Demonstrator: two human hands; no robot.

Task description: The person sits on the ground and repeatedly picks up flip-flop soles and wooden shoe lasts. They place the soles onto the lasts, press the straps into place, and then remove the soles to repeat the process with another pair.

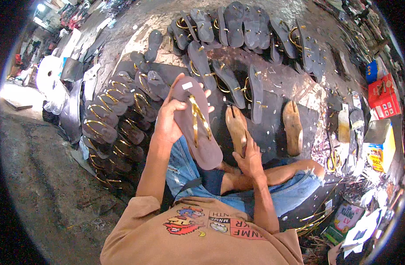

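My left hand (168,115) is closed around a brown flip-flop (185,118), thumb on its upper face and fingers behind its edge. This flip-flop has a gold V-shaped strap and a small white sticker at one end. Lower right of it, my right hand (250,160) grips the near end of a wooden foot-shaped last (234,124), which has a slit at its far tip. A second wooden last (292,129) lies apart to the right on a dark board (273,106).
Finished-looking flip-flops with gold straps (103,112) are heaped to the left. Several dark soles (234,26) with gold straps stand in a row at the back. On the right are a red box (384,98), a yellow container (383,148), a can (343,221) and scraps.
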